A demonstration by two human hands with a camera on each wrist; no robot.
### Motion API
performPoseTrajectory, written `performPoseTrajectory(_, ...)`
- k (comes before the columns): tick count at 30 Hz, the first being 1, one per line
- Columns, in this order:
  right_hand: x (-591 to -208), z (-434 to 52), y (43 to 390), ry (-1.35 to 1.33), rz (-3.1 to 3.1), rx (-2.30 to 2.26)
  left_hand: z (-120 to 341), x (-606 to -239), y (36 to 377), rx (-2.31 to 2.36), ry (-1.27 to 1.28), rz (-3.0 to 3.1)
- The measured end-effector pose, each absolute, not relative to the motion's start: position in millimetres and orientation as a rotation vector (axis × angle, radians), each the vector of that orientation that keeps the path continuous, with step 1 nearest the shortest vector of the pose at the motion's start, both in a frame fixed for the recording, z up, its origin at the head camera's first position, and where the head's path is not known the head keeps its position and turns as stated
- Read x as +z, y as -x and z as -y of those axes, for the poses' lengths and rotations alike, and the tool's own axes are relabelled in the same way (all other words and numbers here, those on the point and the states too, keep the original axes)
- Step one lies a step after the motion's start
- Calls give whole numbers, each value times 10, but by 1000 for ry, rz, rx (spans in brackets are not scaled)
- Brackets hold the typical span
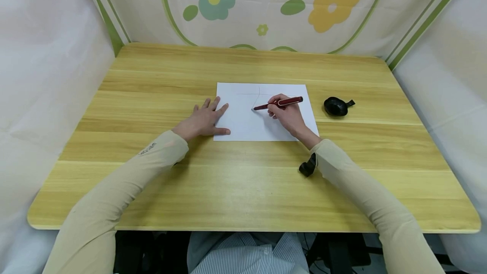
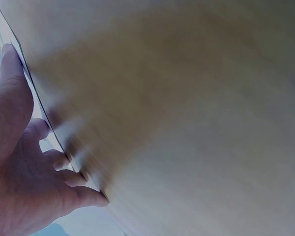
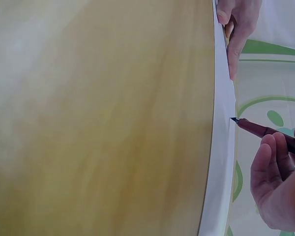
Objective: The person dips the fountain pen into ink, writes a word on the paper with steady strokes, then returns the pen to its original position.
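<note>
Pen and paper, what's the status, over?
Right hand grips pen, tip on paper. Left hand flat, pressing paper's edge. Nothing blocking.

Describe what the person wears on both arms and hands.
Both arms wear long, snug beige sleeves to the wrist. The left sleeve bears small dark lettering near the wrist. A black device sits under the right sleeve. The left hand and right hand are bare.

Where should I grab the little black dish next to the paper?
Probably by the short handle on the right side of the black dish, coming from the right. The bowl looks round and smooth, while the handle sticks out toward open table, away from the paper.
</note>
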State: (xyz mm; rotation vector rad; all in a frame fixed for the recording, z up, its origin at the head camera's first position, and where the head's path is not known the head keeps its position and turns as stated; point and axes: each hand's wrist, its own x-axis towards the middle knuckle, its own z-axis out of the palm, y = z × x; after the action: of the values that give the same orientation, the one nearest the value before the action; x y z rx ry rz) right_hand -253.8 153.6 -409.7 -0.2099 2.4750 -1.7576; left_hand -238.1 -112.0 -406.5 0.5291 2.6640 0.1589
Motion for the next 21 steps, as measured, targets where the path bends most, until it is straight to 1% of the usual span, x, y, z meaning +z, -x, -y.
performPoseTrajectory(21,-4076,-1530,2486,215,-2452,-1740,1116,-4064,2377,181,-520,-2652)
